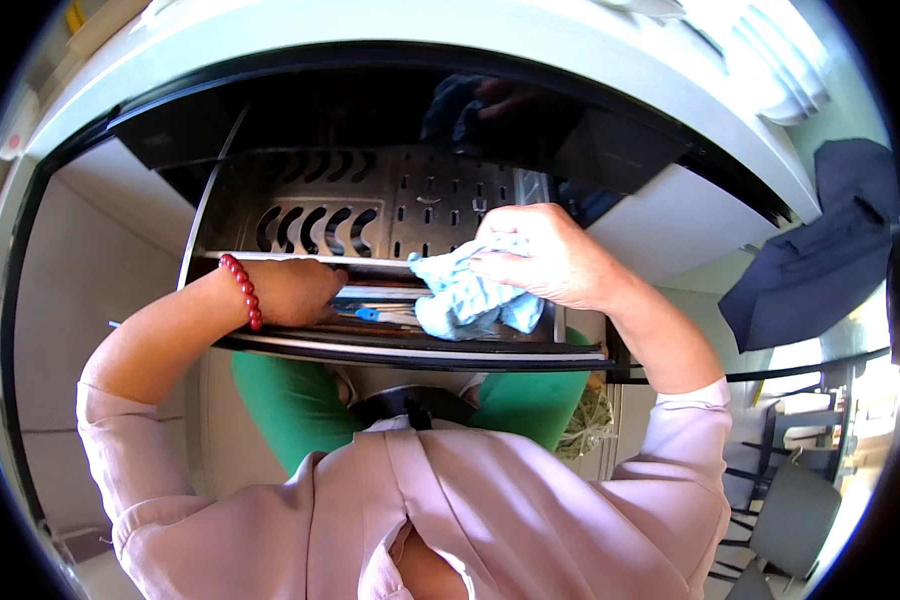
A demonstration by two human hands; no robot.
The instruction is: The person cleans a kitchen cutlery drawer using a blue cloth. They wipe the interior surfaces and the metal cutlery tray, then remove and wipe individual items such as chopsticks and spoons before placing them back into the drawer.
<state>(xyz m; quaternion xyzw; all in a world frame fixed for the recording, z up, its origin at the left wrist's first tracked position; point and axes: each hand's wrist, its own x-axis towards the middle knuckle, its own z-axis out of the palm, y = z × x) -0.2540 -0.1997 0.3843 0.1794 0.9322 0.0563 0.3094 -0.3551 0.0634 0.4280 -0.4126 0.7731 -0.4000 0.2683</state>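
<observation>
A pulled-out metal drawer is in front of me, with a perforated base of curved and straight slots. A rail divides off its narrow front compartment. Crumpled in my right hand is a light blue cloth, which hangs over the right part of that compartment. My left hand, with a red bead bracelet at the wrist, reaches into the compartment's left part. Its fingers point down and are mostly hidden. Between the hands lie a blue-handled utensil and several thin sticks, partly under the cloth.
Behind the drawer is a glossy black panel below a white countertop. White plates stand at the upper right. Dark fabric hangs on the right, above a grey chair. A plastic bag of greens sits by my knee.
</observation>
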